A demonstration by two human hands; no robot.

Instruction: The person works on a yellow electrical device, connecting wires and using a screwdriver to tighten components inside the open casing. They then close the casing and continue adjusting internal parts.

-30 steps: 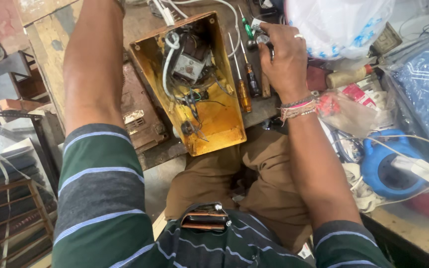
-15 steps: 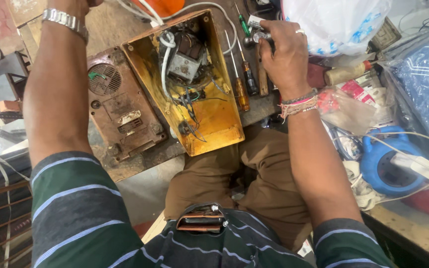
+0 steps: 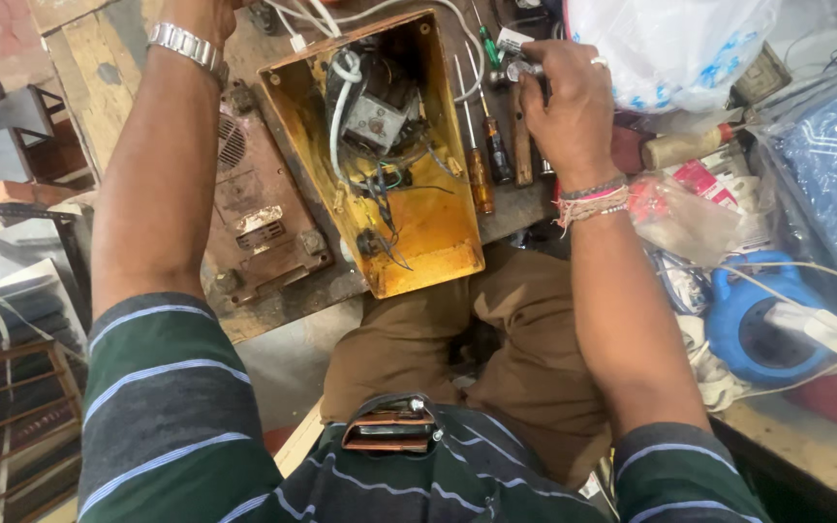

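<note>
Far left: my left hand (image 3: 207,12), wristwatch (image 3: 182,45) on the wrist, reaches to the far edge of the wooden surface (image 3: 79,68). It is cut off by the frame, so I cannot tell its grip.

Just right of that arm: a rusty brown vented plate (image 3: 259,218) lying flat. Touching it is the open yellow metal housing (image 3: 428,228), with wires and a white cable tangled inside.

Right of the housing: a row of screwdrivers (image 3: 481,179), handles toward me.

My right hand (image 3: 569,107) is at the far end of that row, grip closed on a small silver-tipped tool (image 3: 518,70).

Far right: a white plastic bag (image 3: 670,48); nearer, a blue round device (image 3: 753,329).

Judgement: tool selection is in hand. Carrying the tool left to the housing calls for a firm hold and keeping clear of the loose wires.
</note>
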